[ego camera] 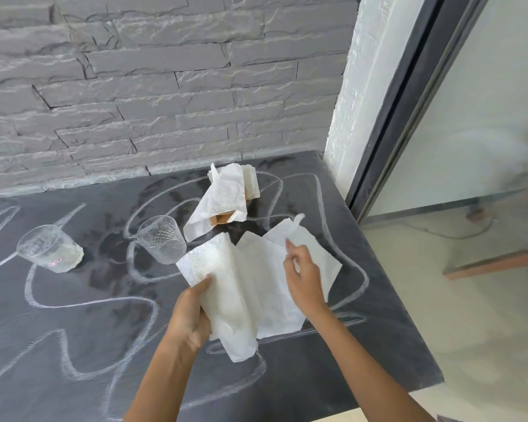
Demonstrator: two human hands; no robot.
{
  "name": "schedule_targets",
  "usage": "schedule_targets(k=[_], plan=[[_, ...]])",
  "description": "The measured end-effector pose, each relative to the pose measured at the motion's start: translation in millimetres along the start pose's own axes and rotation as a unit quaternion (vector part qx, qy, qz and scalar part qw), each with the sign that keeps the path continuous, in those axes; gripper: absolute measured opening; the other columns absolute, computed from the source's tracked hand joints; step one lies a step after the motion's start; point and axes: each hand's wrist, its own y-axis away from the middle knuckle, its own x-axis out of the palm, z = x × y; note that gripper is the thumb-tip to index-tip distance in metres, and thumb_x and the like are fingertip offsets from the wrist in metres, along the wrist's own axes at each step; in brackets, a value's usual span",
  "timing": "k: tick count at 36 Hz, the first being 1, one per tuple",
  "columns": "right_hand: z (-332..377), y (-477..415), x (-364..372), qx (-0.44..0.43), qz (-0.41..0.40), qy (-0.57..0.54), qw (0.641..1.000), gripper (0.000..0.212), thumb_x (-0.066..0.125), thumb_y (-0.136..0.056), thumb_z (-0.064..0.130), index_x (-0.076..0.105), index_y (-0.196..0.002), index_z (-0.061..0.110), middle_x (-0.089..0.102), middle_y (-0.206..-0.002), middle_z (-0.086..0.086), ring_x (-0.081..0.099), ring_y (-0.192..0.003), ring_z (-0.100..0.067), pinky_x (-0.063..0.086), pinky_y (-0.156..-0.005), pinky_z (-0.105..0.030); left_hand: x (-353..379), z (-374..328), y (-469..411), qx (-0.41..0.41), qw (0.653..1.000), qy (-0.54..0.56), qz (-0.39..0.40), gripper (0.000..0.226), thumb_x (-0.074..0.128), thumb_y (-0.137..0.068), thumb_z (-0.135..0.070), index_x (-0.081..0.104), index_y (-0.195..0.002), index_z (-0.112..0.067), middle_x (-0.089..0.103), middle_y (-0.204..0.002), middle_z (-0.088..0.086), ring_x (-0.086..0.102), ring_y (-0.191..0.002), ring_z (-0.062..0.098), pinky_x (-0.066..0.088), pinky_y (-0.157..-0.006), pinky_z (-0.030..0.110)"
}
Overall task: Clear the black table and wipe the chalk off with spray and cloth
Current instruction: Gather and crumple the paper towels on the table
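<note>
- A clear tumbler with a small label near its base is seen at the left of the black counter, among chalk lines.
- A second, cut-pattern tumbler is set further right.
- A white paper towel is gripped at its near-left edge by the left hand, thumb on top.
- The towel is held above the counter, its folds running toward the wall.
- Its far-right part is pinched by the right hand.
- Behind it, crumpled towels are draped over a brown box.
</note>
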Motion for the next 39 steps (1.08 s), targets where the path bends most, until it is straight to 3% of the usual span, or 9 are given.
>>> schedule_targets(k=[3, 5, 7, 10, 15, 18, 23, 30, 39], plan=[[27, 13, 15, -0.046, 0.102, -0.01, 0.994, 0.021, 0.036, -0.097, 0.01, 0.028, -0.082, 0.023, 0.042, -0.144, 0.005, 0.037, -0.042, -0.002, 0.029, -0.042, -0.015, 8, -2, -4, -0.015, 1.0, -0.02, 0.0, 0.02, 0.05, -0.094, -0.014, 0.063, -0.102, 0.0, 0.073, -0.085, 0.011, 0.065, -0.086, 0.026, 0.05, -0.075, 0.04], [40, 23, 24, -0.086, 0.175, 0.013, 0.981, 0.018, 0.033, -0.098, 0.01, 0.03, -0.087, 0.025, 0.035, -0.149, 0.001, 0.055, -0.077, 0.007, 0.043, -0.066, -0.01, 11, -5, -6, -0.012, 0.999, -0.038, 0.004, 0.025, 0.047, -0.095, -0.013, 0.062, -0.108, 0.002, 0.072, -0.094, 0.015, 0.065, -0.09, 0.027, 0.051, -0.079, 0.04], [46, 31, 32, -0.12, 0.233, 0.058, 0.963, 0.019, 0.029, -0.099, 0.013, 0.037, -0.114, 0.02, 0.026, -0.154, -0.003, 0.029, -0.135, 0.0, 0.027, -0.109, -0.02, 14, -8, -6, -0.008, 0.999, -0.042, 0.017, 0.028, 0.044, -0.098, -0.017, 0.064, -0.107, -0.001, 0.073, -0.098, 0.015, 0.07, -0.089, 0.024, 0.056, -0.073, 0.035], [46, 40, 45, -0.192, 0.237, 0.153, 0.94, 0.049, 0.028, -0.098, 0.013, 0.022, -0.147, 0.01, 0.018, -0.156, -0.008, 0.005, -0.144, -0.008, -0.003, -0.116, -0.02, 11, -14, -6, -0.006, 1.0, -0.013, 0.026, 0.042, 0.045, -0.097, -0.037, 0.073, -0.09, -0.007, 0.075, -0.087, 0.008, 0.073, -0.078, 0.015, 0.056, -0.057, 0.024], [50, 50, 59, -0.258, 0.258, 0.181, 0.914, 0.03, 0.032, -0.097, 0.012, 0.044, -0.12, -0.005, 0.027, -0.151, -0.018, 0.011, -0.145, -0.016, 0.005, -0.119, -0.033, -3, -19, -6, 0.016, 0.998, -0.057, 0.024, 0.038, 0.055, -0.092, -0.036, 0.066, -0.1, 0.0, 0.073, -0.095, 0.016, 0.072, -0.086, 0.022, 0.056, -0.067, 0.03], [50, 46, 60, -0.233, 0.245, 0.146, 0.93, 0.03, 0.036, -0.098, 0.026, 0.051, -0.108, 0.002, 0.053, -0.127, -0.015, 0.037, -0.13, -0.021, 0.02, -0.113, -0.031, -10, -18, -3, 0.023, 0.998, -0.063, 0.014, 0.023, 0.052, -0.095, -0.015, 0.065, -0.092, 0.004, 0.072, -0.074, 0.014, 0.071, -0.064, 0.021, 0.057, -0.052, 0.029], [22, 16, 48, -0.1, 0.05, 0.159, 0.981, 0.023, 0.052, -0.095, 0.025, 0.06, -0.105, 0.006, 0.064, -0.107, -0.007, 0.054, -0.105, -0.022, 0.038, -0.093, -0.032, -19, -19, -4, 0.024, 0.998, -0.044, -0.024, 0.013, 0.051, -0.094, -0.006, 0.062, -0.094, 0.001, 0.073, -0.076, 0.01, 0.068, -0.074, 0.025, 0.054, -0.065, 0.042], [-43, -20, -5, 0.105, -0.047, 0.409, 0.905, 0.034, 0.049, -0.096, 0.029, 0.055, -0.12, 0.005, 0.055, -0.12, -0.012, 0.046, -0.114, -0.028, 0.037, -0.091, -0.038, -29, -20, -5, 0.011, 0.999, -0.035, -0.027, 0.012, 0.053, -0.093, -0.009, 0.062, -0.097, -0.002, 0.071, -0.091, 0.013, 0.065, -0.084, 0.029, 0.052, -0.068, 0.042], [-60, -28, -21, 0.187, -0.066, 0.451, 0.87, 0.035, 0.052, -0.095, 0.029, 0.054, -0.119, 0.002, 0.058, -0.119, -0.013, 0.05, -0.113, -0.029, 0.04, -0.091, -0.04, -27, -22, -9, 0.007, 0.999, -0.053, -0.012, 0.011, 0.054, -0.093, -0.01, 0.063, -0.094, -0.003, 0.071, -0.088, 0.011, 0.066, -0.08, 0.026, 0.051, -0.065, 0.039]])
